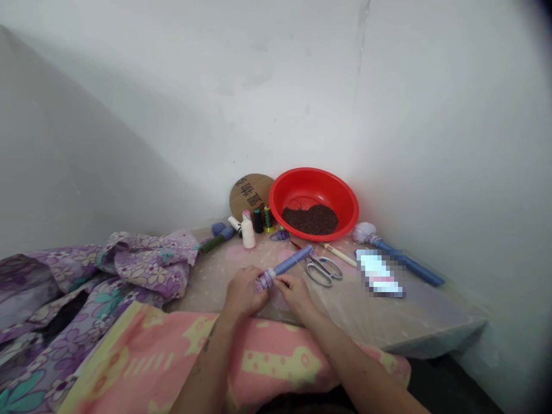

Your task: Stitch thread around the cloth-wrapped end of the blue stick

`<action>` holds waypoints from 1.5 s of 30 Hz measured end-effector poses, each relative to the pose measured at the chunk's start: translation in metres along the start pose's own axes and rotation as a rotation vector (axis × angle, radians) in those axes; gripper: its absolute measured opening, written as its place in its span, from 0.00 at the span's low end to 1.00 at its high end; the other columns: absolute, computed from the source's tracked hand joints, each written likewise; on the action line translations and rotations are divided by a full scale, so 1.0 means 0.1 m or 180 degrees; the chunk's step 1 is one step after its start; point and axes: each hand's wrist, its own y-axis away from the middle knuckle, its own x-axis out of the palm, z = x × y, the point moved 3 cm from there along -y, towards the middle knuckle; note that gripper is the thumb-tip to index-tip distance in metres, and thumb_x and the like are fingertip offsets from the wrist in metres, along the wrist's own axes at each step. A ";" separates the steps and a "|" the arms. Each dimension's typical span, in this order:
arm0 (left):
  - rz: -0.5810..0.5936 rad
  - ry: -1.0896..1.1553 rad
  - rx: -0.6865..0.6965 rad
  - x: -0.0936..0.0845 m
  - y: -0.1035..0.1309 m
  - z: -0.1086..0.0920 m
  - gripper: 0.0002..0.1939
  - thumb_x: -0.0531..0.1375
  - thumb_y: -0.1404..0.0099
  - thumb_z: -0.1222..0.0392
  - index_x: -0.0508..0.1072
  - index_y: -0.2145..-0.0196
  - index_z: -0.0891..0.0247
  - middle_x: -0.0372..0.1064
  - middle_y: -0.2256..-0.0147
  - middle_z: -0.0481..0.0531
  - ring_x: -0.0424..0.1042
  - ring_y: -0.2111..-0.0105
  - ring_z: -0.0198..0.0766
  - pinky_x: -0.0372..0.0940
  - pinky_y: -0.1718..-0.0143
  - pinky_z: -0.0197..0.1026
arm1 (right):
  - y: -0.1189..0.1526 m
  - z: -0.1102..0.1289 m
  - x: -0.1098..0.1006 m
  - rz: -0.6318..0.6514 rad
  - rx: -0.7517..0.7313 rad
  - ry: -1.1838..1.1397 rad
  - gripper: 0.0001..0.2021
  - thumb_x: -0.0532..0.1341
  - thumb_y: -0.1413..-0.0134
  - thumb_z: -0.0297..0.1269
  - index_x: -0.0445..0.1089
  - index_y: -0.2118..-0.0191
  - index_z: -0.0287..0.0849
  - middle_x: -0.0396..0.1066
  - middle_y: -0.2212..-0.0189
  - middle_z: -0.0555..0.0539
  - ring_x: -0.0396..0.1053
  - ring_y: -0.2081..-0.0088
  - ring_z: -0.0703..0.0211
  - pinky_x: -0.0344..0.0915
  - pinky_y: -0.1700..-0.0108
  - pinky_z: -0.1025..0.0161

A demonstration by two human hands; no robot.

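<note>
My left hand (245, 290) is closed around the gathered, patterned cloth (266, 279) at the near end of a blue fabric-covered stick (293, 261). The stick points away to the upper right. Just right of the gathers, my right hand (293, 293) pinches thumb and finger together against the stick. What lies in that pinch is too small to make out. A thin pale line, like thread, shows near the stick's far part. Grey-handled scissors (319, 270) lie beyond the right hand, close to the stick's far end.
A red basin (351, 215) of dark grains (310, 219) stands at the back beside a cardboard disc (245, 195) and several thread spools (248, 234). Right are a cream pen-like tool (340, 254), a blurred-out bright device (379, 273) and another blue stick (409, 267). Flowered cloth (150, 264) lies left.
</note>
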 end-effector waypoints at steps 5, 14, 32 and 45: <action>0.0038 0.0034 -0.0122 0.04 -0.03 0.02 0.15 0.54 0.49 0.58 0.66 0.62 0.59 0.66 0.61 0.50 0.63 0.60 0.37 0.56 0.61 0.35 | 0.03 -0.05 0.00 0.0037 0.0087 0.0092 0.11 0.53 0.52 0.36 0.73 0.66 0.45 0.73 0.69 0.49 0.69 0.67 0.57 0.62 0.65 0.63; 0.0131 0.0135 -0.0306 0.05 -0.08 0.08 0.15 0.54 0.49 0.55 0.67 0.61 0.58 0.67 0.61 0.49 0.64 0.60 0.37 0.56 0.61 0.35 | 0.08 -0.04 0.02 -0.0019 -0.0020 0.0102 0.14 0.53 0.51 0.36 0.70 0.59 0.48 0.72 0.64 0.48 0.69 0.64 0.56 0.63 0.63 0.62; -0.0072 0.0407 -0.0231 0.10 -0.09 0.16 0.17 0.55 0.53 0.56 0.68 0.63 0.55 0.68 0.63 0.47 0.64 0.63 0.37 0.56 0.65 0.35 | -0.13 0.10 -0.05 -0.0456 -0.0434 0.0677 0.13 0.50 0.49 0.37 0.67 0.61 0.42 0.72 0.73 0.47 0.67 0.71 0.58 0.59 0.68 0.65; 0.0039 0.0408 -0.0312 0.09 -0.09 0.13 0.17 0.57 0.53 0.58 0.69 0.62 0.57 0.68 0.63 0.49 0.64 0.62 0.38 0.56 0.65 0.35 | -0.09 0.15 0.00 0.0458 -0.0176 0.1986 0.13 0.47 0.45 0.36 0.65 0.63 0.39 0.72 0.71 0.44 0.67 0.68 0.59 0.54 0.69 0.67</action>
